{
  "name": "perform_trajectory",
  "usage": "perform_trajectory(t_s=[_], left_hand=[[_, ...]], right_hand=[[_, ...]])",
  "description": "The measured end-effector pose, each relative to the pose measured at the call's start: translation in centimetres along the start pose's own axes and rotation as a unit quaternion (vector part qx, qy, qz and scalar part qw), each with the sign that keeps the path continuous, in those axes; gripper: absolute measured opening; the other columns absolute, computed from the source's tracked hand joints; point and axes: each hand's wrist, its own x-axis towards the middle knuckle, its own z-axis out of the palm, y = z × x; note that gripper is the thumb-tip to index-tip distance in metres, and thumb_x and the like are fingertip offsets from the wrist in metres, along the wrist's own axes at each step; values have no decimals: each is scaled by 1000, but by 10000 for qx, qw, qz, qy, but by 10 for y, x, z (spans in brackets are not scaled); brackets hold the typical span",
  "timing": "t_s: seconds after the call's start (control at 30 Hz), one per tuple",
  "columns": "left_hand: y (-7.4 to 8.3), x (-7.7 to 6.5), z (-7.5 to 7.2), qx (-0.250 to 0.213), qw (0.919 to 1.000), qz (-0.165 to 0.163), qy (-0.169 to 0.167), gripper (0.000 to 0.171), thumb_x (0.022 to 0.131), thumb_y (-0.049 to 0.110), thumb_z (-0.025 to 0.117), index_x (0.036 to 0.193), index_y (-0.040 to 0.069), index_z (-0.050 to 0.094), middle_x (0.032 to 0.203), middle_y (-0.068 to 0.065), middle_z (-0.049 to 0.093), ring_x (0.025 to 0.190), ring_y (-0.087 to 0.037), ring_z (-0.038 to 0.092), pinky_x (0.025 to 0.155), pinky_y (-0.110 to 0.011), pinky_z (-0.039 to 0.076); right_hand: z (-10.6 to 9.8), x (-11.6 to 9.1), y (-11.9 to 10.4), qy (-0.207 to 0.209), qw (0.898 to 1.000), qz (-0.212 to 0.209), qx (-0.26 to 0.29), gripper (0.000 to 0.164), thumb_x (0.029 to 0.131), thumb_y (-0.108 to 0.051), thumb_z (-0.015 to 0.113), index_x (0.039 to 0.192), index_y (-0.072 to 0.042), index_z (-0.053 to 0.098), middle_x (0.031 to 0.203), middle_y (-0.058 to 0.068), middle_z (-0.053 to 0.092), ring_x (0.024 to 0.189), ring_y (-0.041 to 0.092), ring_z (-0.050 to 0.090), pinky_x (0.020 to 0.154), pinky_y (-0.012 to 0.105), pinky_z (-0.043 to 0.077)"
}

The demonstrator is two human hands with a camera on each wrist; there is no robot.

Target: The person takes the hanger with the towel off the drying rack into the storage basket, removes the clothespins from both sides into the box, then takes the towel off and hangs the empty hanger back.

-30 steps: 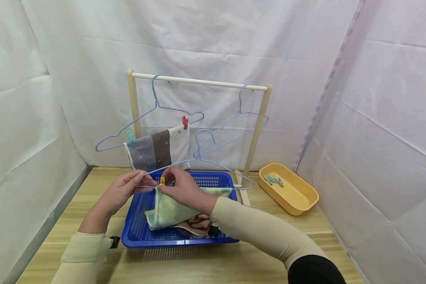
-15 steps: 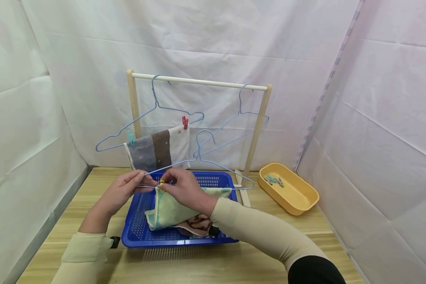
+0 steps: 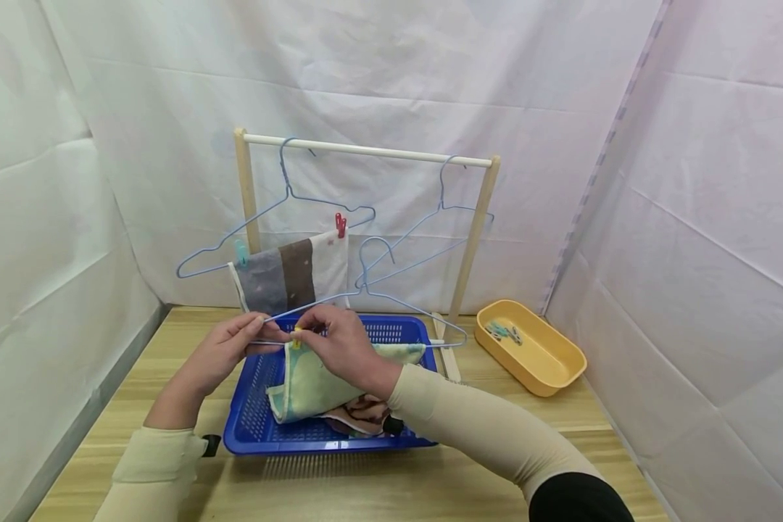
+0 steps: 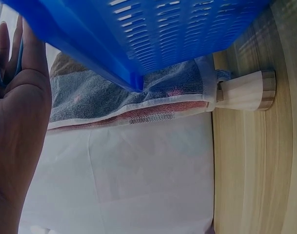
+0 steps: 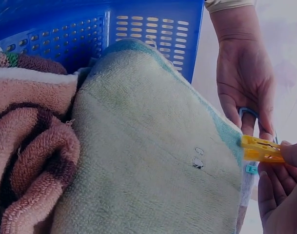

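In the head view my left hand (image 3: 225, 348) grips the left end of a blue wire hanger (image 3: 365, 288), which is held above the basket. A pale green-yellow towel (image 3: 316, 388) hangs from its lower bar, and the lower part droops into the basket. My right hand (image 3: 342, 348) pinches a yellow clothespin (image 5: 260, 150) between thumb and fingers. In the right wrist view, the clothespin's tip meets the towel's edge near the corner, close to my left fingers. A brown and pink towel (image 5: 38, 170) lies crumpled in the blue basket (image 3: 331, 445).
Behind stands a wooden rack (image 3: 365, 151) with two more blue hangers. One bears a grey, brown and white towel (image 3: 296, 272) with a red clothespin (image 3: 341, 225) and a teal clothespin (image 3: 241, 252). A yellow tray (image 3: 561, 362) at the right holds several clothespins (image 3: 504, 332).
The yellow clothespin has moved down from above the hanger's bar onto the towel's edge, with my right hand shifting slightly. My left hand and the hanger are almost still.
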Motion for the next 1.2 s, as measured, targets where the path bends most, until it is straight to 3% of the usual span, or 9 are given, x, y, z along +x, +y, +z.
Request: perform_trajectory(t_s=[0.27,0.53,0.8,1.2], left_hand=[[1,-1,0,3,10000,24,-7,43,124,18,34,128,-13,65,123,-19,79,115,-16,77,97,-33,66],[2,-1,-1,17,10000,-56,-25,44,124,20,35,127,-12,65,124,-22,78,116,-17,77,97,-35,66],[2,-2,0,-4,10000,-26,-26,45,124,20,34,126,-12,66,123,-26,77,115,-17,77,97,-35,66],[1,-1,0,-11,10000,-37,-33,45,124,20,34,127,-12,65,124,-26,77,116,-17,77,98,-36,66]], right_hand=[[-2,-4,-5,-7,10000,-23,28,5,107,-18,78,106,-13,76,100,-7,73,90,-2,66,76,15,58],[-10,-6,-11,115,9999,81,-15,12,107,-21,78,113,-14,70,104,-6,71,95,1,67,85,16,59],[-23,-13,-11,106,9985,308,435,19,104,-13,80,119,-10,69,108,0,73,91,6,69,81,23,63],[-43,-24,-14,8,9998,123,128,27,102,-7,82,127,-6,71,112,3,73,102,16,73,91,27,63]])
